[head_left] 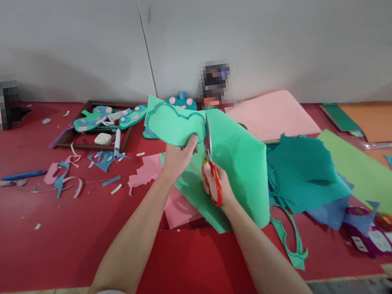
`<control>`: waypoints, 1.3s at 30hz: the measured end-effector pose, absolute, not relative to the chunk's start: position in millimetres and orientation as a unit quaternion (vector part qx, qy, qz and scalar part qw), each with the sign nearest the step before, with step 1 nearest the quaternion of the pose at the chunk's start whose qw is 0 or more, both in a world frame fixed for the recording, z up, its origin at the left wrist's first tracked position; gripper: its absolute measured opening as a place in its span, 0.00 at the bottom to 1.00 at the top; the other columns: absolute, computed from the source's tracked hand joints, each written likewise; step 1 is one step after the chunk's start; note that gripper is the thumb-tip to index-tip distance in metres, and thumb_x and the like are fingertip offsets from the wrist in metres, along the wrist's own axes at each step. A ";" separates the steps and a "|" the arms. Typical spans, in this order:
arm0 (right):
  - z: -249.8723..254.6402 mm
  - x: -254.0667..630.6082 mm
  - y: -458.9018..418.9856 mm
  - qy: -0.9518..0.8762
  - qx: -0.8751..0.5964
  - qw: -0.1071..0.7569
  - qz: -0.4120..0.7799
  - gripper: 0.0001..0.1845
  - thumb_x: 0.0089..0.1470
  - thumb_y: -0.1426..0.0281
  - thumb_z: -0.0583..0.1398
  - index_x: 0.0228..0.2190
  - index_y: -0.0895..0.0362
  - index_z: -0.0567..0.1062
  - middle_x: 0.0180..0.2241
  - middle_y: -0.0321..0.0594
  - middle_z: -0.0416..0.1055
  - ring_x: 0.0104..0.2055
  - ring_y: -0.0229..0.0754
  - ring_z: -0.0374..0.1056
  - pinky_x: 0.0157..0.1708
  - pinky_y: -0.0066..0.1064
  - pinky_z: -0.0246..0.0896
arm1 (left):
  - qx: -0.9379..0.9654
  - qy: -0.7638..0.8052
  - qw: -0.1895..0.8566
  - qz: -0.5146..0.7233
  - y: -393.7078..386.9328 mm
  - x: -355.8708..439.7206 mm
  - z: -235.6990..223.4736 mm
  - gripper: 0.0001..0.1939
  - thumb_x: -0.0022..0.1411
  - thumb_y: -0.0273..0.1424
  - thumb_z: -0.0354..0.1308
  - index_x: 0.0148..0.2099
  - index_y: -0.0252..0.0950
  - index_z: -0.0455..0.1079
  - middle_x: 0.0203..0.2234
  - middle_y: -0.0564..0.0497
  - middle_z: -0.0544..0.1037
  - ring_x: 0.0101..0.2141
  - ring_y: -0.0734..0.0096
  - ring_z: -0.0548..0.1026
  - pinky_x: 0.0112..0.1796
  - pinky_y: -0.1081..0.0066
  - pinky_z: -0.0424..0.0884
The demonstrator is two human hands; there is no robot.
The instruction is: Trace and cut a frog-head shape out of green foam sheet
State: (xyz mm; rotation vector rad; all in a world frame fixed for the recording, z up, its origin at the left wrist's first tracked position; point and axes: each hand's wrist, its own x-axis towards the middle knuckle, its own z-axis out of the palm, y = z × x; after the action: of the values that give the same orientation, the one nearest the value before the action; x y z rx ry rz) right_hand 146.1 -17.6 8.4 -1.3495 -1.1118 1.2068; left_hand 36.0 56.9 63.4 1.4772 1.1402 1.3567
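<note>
Green sheet [244, 160]: held over tabletop [51, 253] centre, wavy outline at far left.
Left hand [182, 158]: pinching outlined part.
Right hand [218, 178]: clamped on scissors [210, 154], blades at sheet.
Scraps [52, 173]: left.

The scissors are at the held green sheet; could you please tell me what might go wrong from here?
The scissors sit close to the drawn outline, so a small slip might cut across it. The left hand grips the green sheet near the blades, so a finger could perhaps get nicked.
</note>
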 end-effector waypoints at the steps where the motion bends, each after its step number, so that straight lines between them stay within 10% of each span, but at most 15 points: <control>1: 7.7 146.6 -17.3 -0.464 -0.557 0.484 0.489 0.23 0.52 0.49 0.53 0.23 0.54 0.58 0.13 0.26 0.52 0.13 0.30 0.49 0.13 0.22 0.46 | 0.588 0.452 0.401 0.538 57.1 35.7 63.5 0.16 0.57 0.37 0.54 0.21 0.37 0.61 0.16 0.55 0.67 0.20 0.75 0.66 0.28 0.72 0.65; 39: 8.0 147.4 -18.0 -0.478 -0.527 0.520 0.473 0.20 0.55 0.50 0.51 0.29 0.55 0.63 0.19 0.28 0.53 0.17 0.30 0.50 0.16 0.24 0.47 | 0.612 0.427 0.463 0.477 63.8 29.3 71.6 0.19 0.61 0.41 0.50 0.24 0.34 0.68 0.16 0.51 0.73 0.20 0.74 0.72 0.26 0.74 0.70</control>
State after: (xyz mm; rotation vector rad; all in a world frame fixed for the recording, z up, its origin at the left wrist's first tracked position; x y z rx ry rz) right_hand 147.4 -18.0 8.0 -1.2634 -1.1466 1.1329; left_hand 29.3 63.8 71.6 1.5051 1.0496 1.1729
